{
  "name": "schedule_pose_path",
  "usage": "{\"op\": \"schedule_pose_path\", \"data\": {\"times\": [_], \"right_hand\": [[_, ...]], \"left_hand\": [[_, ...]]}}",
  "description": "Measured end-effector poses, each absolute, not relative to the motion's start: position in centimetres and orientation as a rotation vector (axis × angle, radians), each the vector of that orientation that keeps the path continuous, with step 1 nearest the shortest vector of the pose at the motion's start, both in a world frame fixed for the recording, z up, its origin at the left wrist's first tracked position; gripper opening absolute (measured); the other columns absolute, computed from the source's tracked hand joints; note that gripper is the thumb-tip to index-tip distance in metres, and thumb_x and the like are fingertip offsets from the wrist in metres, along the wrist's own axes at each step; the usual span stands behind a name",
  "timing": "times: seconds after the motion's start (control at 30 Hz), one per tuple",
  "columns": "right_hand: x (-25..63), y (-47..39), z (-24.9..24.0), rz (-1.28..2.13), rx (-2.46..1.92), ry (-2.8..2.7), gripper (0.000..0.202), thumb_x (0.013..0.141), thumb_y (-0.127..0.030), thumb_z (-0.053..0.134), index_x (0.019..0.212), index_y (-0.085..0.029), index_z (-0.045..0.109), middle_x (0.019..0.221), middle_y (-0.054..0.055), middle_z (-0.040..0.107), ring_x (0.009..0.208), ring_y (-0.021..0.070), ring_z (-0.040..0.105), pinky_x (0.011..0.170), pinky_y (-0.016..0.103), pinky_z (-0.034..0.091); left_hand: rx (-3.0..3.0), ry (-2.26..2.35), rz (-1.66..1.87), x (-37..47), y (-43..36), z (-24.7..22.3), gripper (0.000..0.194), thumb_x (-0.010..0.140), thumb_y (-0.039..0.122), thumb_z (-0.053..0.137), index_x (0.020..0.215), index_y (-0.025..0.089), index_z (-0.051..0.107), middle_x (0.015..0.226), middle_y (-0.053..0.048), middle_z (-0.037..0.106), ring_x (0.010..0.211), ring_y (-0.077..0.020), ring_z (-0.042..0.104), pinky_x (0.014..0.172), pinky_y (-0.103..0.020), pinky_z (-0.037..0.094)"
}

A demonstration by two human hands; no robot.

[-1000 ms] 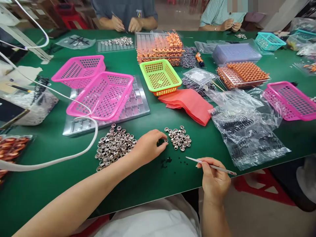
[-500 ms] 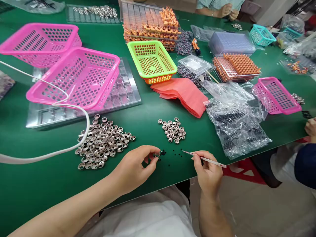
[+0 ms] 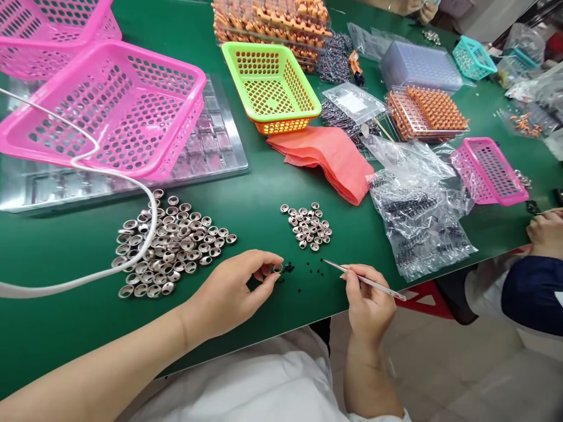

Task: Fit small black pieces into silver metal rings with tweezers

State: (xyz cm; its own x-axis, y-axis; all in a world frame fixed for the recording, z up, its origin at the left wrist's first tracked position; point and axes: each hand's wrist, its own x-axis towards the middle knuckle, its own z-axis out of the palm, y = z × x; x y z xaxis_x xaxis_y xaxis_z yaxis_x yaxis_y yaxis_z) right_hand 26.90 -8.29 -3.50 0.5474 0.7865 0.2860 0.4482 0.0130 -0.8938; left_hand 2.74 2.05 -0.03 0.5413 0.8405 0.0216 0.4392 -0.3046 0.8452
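Note:
Between the thumb and fingertips of my left hand [image 3: 240, 287] is a small silver metal ring [image 3: 277, 268]. My right hand [image 3: 372, 299] is closed around metal tweezers [image 3: 365, 278], whose tips point left at a tiny black piece near the small pile. Several more tiny black pieces [image 3: 289, 267] lie scattered on the green table between my hands. A large pile of silver rings [image 3: 176, 243] sits left of my left hand. Beyond my fingertips is a smaller pile of silver rings [image 3: 309, 225], some showing a dark spot inside.
A white cable [image 3: 152, 223] crosses the large pile. Behind stand a pink basket [image 3: 132, 111] on a clear tray [image 3: 229, 146], a green basket [image 3: 272, 88] and red cloth [image 3: 325, 158]. Plastic bags [image 3: 417, 217] lie at right, near another person's hand [image 3: 545, 231].
The view has shifted and tilted slightly, so the baskets sit higher and further left. Both hands keep nearly the same pose, with ring and tweezers still held.

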Motion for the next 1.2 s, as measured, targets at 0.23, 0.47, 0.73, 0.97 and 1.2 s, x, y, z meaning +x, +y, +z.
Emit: {"op": "schedule_pose_path", "data": {"times": [0.23,0.47,0.73,0.97,1.2], "right_hand": [[26.8,-8.3,-3.5,0.313,-1.647,-1.11,0.006,0.091,-0.022,0.068,0.094,-0.024,0.073,0.085,0.004,0.074,0.08,0.0199,0.072,0.07,0.036,0.062],[26.9,-8.3,-3.7,0.282,-1.637,-1.191,0.009,0.091,-0.019,0.068,0.096,-0.025,0.072,0.087,0.004,0.075,0.082,0.0202,0.073,0.072,0.037,0.063],[27.2,-8.5,-4.0,0.199,-1.604,-1.269,0.008,0.09,-0.02,0.071,0.096,-0.025,0.071,0.086,0.004,0.076,0.078,0.0211,0.075,0.07,0.039,0.064],[27.3,-8.4,-4.1,0.178,-1.586,-1.283,0.009,0.089,-0.017,0.072,0.095,-0.024,0.072,0.086,0.003,0.076,0.078,0.0202,0.074,0.071,0.037,0.063],[27.4,-8.4,-4.0,0.163,-1.564,-1.278,0.008,0.089,-0.015,0.072,0.093,-0.022,0.073,0.084,0.003,0.075,0.078,0.0197,0.074,0.068,0.035,0.062]], "left_hand": [[1.884,1.078,0.557,2.8,2.3,0.2,0.022,0.09,0.038,0.059,0.099,0.025,0.074,0.082,-0.004,0.077,0.069,-0.0201,0.071,0.066,-0.03,0.061],[1.885,1.06,0.577,2.7,2.3,0.0,0.02,0.091,0.036,0.06,0.1,0.025,0.074,0.082,-0.003,0.077,0.069,-0.0193,0.071,0.067,-0.029,0.062],[1.852,1.035,0.595,2.8,2.1,0.2,0.016,0.09,0.029,0.064,0.102,0.022,0.072,0.085,-0.002,0.077,0.071,-0.0167,0.071,0.069,-0.027,0.062],[1.775,0.974,0.635,3.0,2.0,0.6,0.012,0.089,0.025,0.067,0.099,0.02,0.072,0.084,-0.001,0.077,0.069,-0.0144,0.07,0.066,-0.024,0.06],[1.65,0.904,0.605,3.2,1.5,1.0,0.012,0.089,0.02,0.066,0.099,0.016,0.07,0.081,-0.001,0.076,0.068,-0.0118,0.067,0.066,-0.021,0.058]]}}
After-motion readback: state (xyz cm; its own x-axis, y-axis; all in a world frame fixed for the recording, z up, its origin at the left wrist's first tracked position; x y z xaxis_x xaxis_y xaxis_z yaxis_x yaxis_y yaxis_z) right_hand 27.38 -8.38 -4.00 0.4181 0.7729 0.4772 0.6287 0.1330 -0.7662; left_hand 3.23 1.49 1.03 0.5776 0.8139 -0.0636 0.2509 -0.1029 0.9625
